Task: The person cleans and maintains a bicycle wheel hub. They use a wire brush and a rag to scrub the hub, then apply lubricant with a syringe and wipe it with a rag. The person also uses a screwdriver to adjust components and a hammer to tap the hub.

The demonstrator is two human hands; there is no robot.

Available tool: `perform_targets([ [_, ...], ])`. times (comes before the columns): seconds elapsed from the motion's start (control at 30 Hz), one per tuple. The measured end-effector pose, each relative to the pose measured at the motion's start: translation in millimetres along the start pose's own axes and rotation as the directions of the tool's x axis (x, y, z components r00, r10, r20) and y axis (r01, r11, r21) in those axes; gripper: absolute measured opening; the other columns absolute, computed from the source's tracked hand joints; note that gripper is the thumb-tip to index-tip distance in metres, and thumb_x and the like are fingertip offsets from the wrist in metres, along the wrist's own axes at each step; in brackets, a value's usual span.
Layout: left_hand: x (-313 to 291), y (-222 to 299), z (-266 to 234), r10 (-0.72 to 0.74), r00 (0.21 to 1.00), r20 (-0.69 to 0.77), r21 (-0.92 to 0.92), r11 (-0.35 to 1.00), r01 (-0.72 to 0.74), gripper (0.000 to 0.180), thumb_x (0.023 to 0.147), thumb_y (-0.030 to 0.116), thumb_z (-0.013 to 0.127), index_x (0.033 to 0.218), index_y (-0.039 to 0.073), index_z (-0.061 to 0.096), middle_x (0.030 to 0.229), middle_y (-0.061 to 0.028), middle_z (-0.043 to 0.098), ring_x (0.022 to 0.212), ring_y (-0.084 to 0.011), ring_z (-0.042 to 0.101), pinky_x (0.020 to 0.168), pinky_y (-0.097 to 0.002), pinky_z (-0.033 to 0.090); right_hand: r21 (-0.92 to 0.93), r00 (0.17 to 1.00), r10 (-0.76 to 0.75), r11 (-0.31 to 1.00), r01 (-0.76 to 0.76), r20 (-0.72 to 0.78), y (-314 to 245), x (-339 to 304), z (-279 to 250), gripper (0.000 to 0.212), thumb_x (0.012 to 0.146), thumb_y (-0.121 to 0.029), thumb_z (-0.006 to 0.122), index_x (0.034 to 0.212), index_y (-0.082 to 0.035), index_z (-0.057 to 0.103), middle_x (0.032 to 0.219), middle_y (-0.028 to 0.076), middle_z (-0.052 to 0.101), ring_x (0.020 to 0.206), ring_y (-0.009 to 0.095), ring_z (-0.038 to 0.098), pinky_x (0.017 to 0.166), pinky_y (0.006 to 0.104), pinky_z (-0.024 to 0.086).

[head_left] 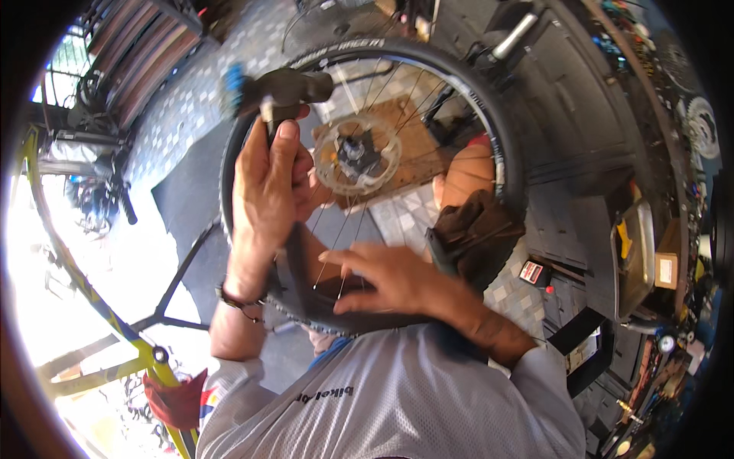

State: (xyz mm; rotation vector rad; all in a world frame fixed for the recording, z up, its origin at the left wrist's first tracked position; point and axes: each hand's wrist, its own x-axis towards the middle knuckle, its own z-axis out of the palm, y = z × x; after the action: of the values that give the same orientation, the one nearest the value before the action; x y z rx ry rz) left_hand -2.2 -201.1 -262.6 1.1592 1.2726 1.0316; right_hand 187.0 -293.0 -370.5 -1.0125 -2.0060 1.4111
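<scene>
In the head view, the person's left hand (267, 187) is raised and closed around the shaft of a black-handled tool with a blue end (279, 90), thumb pressed up along it; the tool's head pokes out above the fist and is blurred. Just right of that hand, and partly behind it, stands a black spoked bicycle wheel with a knobby tyre (489, 122), held upright against the person's body, its lower rim tucked under the right hand. The right hand (394, 275) lies flat and open on the lower inside of the wheel, fingers spread toward the left across the spokes and rim, gripping nothing that can be made out. Between the two hands, slightly above the right one, sits the wheel's pale perforated brake disc (358, 157) around the dark hub. Just right of the right hand, a dark brown crumpled rag (478, 226) rests against the tyre. Well to the left of the left hand, a yellow bicycle frame tube (84, 287) runs diagonally down through the glare. Below both hands is the person's grey mesh shirt (397, 398).
</scene>
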Motion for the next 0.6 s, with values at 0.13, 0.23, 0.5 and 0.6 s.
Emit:
perform_targets([
  [0.13, 12, -21, -44, 0.077, 0.992, 0.098, 0.720, 0.683, -0.124, 0.033, 0.114, 0.032, 0.055, 0.122, 0.005, 0.071, 0.067, -0.0002, 0.056, 0.058, -0.0092, 0.049, 0.057, -0.0319, 0.042, -0.322, 0.810, -0.207, 0.947, 0.024, -0.549, 64, 79, -136, 0.030, 0.101, -0.025, 0.075, 0.124, -0.007, 0.074, 0.115, 0.013, 0.076, 0.114, 0.027, 0.071, 0.098, 0.0380, 0.054],
  [0.23, 19, -26, -46, 0.143, 0.960, 0.240, 0.789, 0.548, -0.279, 0.032, 0.113, 0.031, 0.055, 0.115, 0.003, 0.069, 0.066, -0.0065, 0.057, 0.059, -0.0153, 0.053, 0.061, -0.0354, 0.045, -0.455, 0.528, -0.094, 0.647, -0.612, -0.844, 131, 106, -231, 0.070, 0.092, -0.061, 0.075, 0.134, -0.006, 0.070, 0.133, 0.025, 0.070, 0.125, 0.042, 0.065, 0.104, 0.0500, 0.052],
  [0.5, 35, -34, -26, 0.049, 0.967, 0.251, 0.822, 0.517, -0.240, 0.024, 0.103, 0.021, 0.071, 0.109, -0.001, 0.063, 0.084, -0.0268, 0.064, 0.078, -0.0494, 0.063, 0.067, -0.0545, 0.049, -0.312, 0.474, 0.314, 0.449, -0.837, -0.822, 225, 90, -247, 0.104, 0.087, -0.090, 0.054, 0.148, -0.006, 0.061, 0.136, 0.027, 0.070, 0.129, 0.045, 0.066, 0.107, 0.0551, 0.053],
  [0.6, 37, -37, -19, 0.004, 0.974, 0.227, 0.853, 0.482, -0.201, 0.025, 0.105, 0.023, 0.068, 0.108, -0.001, 0.063, 0.084, -0.0283, 0.066, 0.079, -0.0493, 0.065, 0.068, -0.0546, 0.049, -0.315, 0.482, 0.318, 0.455, -0.833, -0.816, 225, 92, -249, 0.104, 0.088, -0.090, 0.053, 0.152, -0.008, 0.059, 0.137, 0.026, 0.070, 0.129, 0.046, 0.066, 0.108, 0.0563, 0.053],
])
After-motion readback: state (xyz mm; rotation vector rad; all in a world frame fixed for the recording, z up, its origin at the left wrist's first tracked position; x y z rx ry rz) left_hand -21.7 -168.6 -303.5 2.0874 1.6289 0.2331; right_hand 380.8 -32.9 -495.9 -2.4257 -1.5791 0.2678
